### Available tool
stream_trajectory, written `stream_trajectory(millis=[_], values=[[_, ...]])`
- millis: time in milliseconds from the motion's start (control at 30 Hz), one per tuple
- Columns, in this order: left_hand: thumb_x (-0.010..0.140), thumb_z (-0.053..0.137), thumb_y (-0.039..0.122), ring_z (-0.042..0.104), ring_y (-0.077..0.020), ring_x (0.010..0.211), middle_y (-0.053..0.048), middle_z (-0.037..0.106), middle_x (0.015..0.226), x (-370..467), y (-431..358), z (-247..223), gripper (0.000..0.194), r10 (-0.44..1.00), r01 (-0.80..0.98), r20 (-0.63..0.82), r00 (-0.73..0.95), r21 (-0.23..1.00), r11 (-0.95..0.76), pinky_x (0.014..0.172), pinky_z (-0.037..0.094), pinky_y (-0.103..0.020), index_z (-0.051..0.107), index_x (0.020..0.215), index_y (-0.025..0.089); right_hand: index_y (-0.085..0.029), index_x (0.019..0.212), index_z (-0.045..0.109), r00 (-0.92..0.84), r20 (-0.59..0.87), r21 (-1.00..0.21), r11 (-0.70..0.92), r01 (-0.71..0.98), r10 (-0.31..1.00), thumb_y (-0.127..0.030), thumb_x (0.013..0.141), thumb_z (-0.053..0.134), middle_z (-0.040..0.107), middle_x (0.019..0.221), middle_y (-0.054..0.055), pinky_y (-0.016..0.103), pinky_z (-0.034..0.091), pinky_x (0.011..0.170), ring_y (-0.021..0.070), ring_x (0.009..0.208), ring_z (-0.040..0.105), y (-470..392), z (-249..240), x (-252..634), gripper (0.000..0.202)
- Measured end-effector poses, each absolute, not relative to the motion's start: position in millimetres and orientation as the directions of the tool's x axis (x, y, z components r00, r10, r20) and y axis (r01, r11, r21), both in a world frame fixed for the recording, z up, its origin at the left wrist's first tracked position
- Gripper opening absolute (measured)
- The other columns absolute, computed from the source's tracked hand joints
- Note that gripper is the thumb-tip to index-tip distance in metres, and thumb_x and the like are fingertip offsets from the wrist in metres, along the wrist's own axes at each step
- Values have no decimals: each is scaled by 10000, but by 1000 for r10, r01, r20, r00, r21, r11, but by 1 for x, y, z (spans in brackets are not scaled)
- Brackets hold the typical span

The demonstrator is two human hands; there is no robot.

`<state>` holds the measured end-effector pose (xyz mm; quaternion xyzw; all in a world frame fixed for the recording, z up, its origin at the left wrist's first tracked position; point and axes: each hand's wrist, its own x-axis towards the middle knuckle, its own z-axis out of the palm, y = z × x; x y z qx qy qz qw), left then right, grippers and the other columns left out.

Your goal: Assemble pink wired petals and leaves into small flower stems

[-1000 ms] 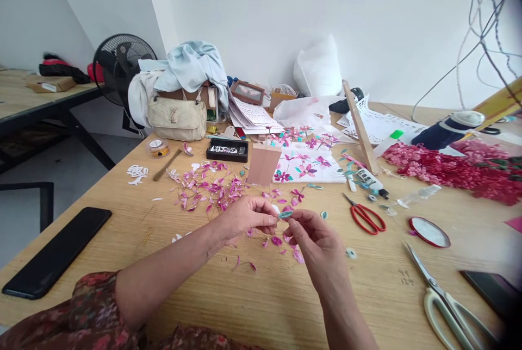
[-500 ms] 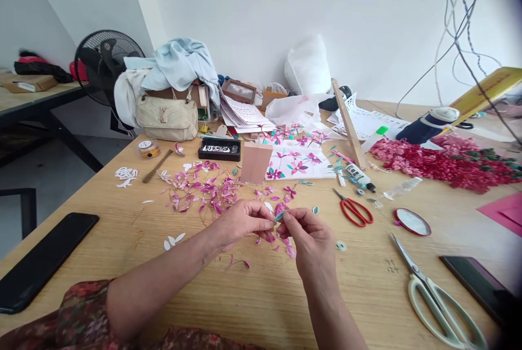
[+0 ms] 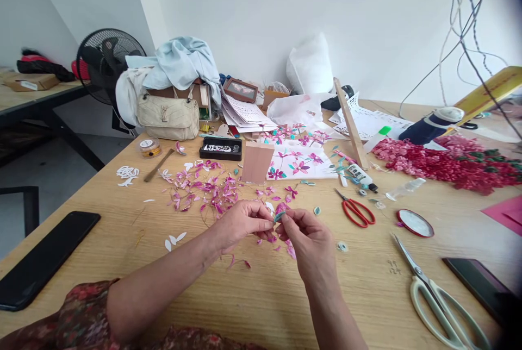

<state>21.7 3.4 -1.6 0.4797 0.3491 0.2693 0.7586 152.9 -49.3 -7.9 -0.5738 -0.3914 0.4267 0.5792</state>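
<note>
Between the fingertips of both hands is a small teal petal-shaped piece (image 3: 279, 217), held just above the table. My left hand (image 3: 249, 222) pinches its near end, and my right hand (image 3: 306, 233) has thumb and forefinger closed on the other side. Fingers cover much of the piece. Around and behind the hands lie loose magenta petals on thin stems (image 3: 212, 189), some under the fingertips. A wooden block (image 3: 258, 162) stands upright beyond the hands, beside a white sheet bearing pink and teal flowers (image 3: 299, 168).
Red-handled scissors (image 3: 355, 210) and large pale-handled scissors (image 3: 432, 290) lie on the right, near a round red-rimmed dish (image 3: 415, 223). A black phone (image 3: 49, 260) lies at left. White paper petals (image 3: 174, 240) lie near my left forearm. Pink-red flower bundles (image 3: 448, 162) fill the far right.
Both hands keep nearly the same pinch on the teal piece. The whole view has shifted very slightly; nothing on the table has visibly moved.
</note>
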Motion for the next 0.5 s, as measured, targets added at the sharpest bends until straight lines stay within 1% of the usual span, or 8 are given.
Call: stream_trajectory(millis=[100, 200, 267, 367, 433, 500], values=[[607, 686, 263, 567, -115, 583, -14, 591, 603, 23, 2, -4, 197, 739, -83, -251, 626, 920, 382, 593, 430, -244, 580, 663, 106, -154, 654, 577, 380, -5, -1000, 4, -23, 925, -329, 674, 659, 572, 506, -12, 204, 404, 448, 104, 461, 500, -49, -12, 152, 194], [637, 661, 245, 564, -110, 582, -14, 595, 618, 23, 2, -5, 161, 739, -110, -204, 642, 930, 352, 601, 435, -243, 580, 667, 109, -161, 660, 561, 401, -4, -997, 25, -68, 916, -343, 679, 653, 556, 516, -23, 208, 411, 463, 101, 469, 492, -50, -12, 152, 204], [640, 656, 247, 557, -102, 570, -8, 591, 615, 22, 3, -5, 160, 750, -101, -204, 630, 935, 339, 594, 429, -236, 573, 661, 112, -166, 733, 572, 357, -30, -996, 1, -88, 934, -362, 682, 652, 562, 539, -22, 217, 425, 479, 108, 487, 506, -50, -10, 153, 218], [631, 654, 248, 539, -88, 554, -10, 589, 628, 22, 6, -2, 163, 760, -27, -236, 606, 948, 316, 540, 408, -208, 576, 660, 108, -175, 852, 579, 259, -52, -998, -42, -43, 965, -379, 683, 660, 553, 524, -27, 208, 397, 446, 113, 475, 502, -50, -8, 155, 278], [639, 636, 242, 529, -84, 544, -14, 591, 639, 21, 7, -2, 149, 756, 30, -251, 605, 956, 293, 482, 383, -187, 584, 684, 109, -171, 807, 586, 221, -37, -999, -36, -6, 974, -391, 682, 660, 518, 482, -37, 195, 351, 408, 100, 436, 465, -49, -7, 157, 264], [648, 621, 242, 527, -85, 536, -16, 596, 646, 21, 9, -3, 145, 748, 71, -263, 609, 958, 279, 431, 346, -170, 589, 710, 115, -163, 737, 585, 212, -21, -1000, -22, 5, 977, -398, 686, 654, 500, 470, -39, 190, 336, 399, 89, 422, 443, -48, -7, 158, 250]])
